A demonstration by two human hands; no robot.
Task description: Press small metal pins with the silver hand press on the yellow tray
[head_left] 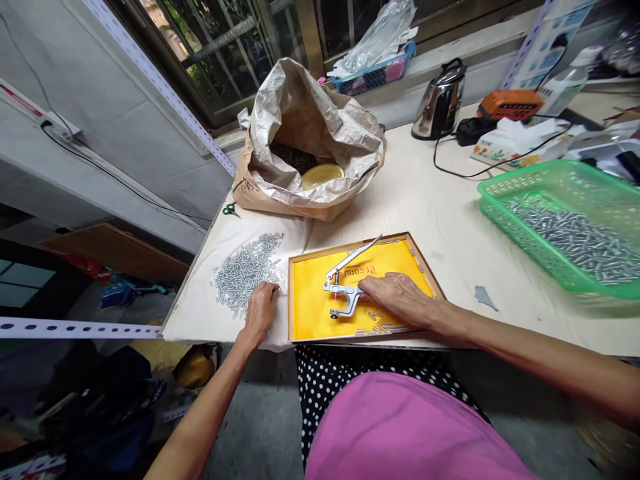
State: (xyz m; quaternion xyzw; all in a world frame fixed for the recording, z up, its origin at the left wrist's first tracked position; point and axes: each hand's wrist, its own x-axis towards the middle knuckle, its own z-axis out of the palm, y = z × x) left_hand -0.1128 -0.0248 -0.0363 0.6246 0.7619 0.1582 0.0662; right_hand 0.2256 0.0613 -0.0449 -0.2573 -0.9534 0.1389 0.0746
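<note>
My right hand (pixel 400 298) is closed around the lower handle of silver hand pliers (pixel 345 293), the kind used to press snaps. Their upper lever is raised at a slant, with a spring below it. The pliers are above a shallow tray (pixel 310 300) with a yellow base, brown rim and several small metal pins (pixel 373 315) inside. At the tray's left, my left hand (pixel 262 310) has its fingers pinched together beside a pile of small metal pins (pixel 245 273) on white cloth (pixel 195 300). What its fingertips hold, if anything, is too small to make out.
Behind the tray stands an open paper sack (pixel 295 200) with a yellow bowl (pixel 323 175) inside. Green scissors (pixel 231 209) lie at the left edge. To the right are a green basket (pixel 545 267) of metal parts, a steel kettle (pixel 439 100) and a black cord (pixel 467 175).
</note>
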